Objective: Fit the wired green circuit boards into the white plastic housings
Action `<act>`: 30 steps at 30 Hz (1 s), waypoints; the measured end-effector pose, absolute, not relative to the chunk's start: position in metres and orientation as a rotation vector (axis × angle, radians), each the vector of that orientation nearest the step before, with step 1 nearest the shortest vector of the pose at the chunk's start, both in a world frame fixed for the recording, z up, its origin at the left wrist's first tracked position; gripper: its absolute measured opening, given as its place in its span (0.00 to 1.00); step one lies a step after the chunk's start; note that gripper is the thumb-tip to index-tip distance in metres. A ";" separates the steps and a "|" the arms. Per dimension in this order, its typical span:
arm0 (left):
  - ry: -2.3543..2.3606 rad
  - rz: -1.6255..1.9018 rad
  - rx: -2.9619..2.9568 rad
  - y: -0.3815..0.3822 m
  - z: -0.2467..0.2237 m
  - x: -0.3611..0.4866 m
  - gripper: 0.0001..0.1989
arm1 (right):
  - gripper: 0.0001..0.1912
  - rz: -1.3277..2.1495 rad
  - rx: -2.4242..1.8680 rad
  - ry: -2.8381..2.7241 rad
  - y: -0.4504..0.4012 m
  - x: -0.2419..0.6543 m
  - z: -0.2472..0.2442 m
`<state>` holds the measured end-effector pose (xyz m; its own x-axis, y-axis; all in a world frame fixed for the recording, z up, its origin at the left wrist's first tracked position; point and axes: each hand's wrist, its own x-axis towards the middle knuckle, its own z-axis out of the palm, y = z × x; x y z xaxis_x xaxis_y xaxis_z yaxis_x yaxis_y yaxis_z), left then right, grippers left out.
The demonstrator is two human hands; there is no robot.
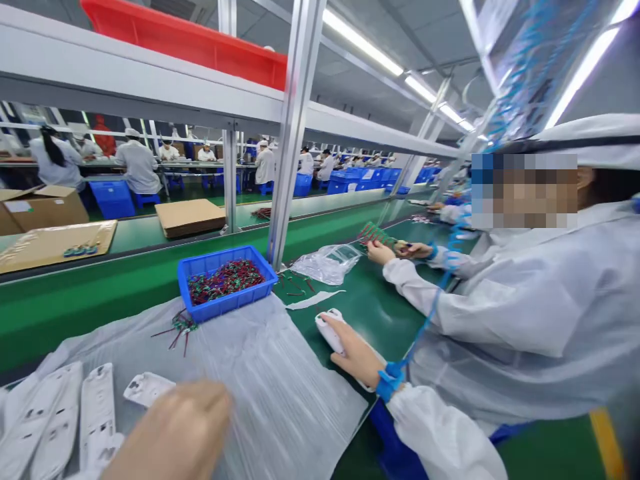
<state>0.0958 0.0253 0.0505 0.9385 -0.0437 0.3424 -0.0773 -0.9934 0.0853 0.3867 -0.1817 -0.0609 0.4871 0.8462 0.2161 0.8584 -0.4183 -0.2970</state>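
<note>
The white casing (pixel 329 335), at four o'clock from the blue tray (pixel 235 302), is held by the half-curled right hand (pixel 357 357); what the blurred left hand (pixel 180 427) holds cannot be told. Light, stiff plastic is suggested, best gripped by its edges.

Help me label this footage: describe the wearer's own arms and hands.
The right hand is bare, with a blue wrist strap and a white sleeve; a coiled blue cord appears to run from the strap. The left hand is bare but blurred; no sleeve can be made out.
</note>
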 end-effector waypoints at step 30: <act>-0.013 -0.177 2.781 0.022 0.074 0.220 0.11 | 0.23 -0.334 -2.416 -1.358 -0.190 0.450 -0.078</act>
<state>0.2195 0.0222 0.0735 0.9921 -0.0314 -0.1214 0.0129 -0.9376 0.3474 0.4496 -0.1898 -0.0782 0.5131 0.7756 0.3677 0.8577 -0.4802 -0.1839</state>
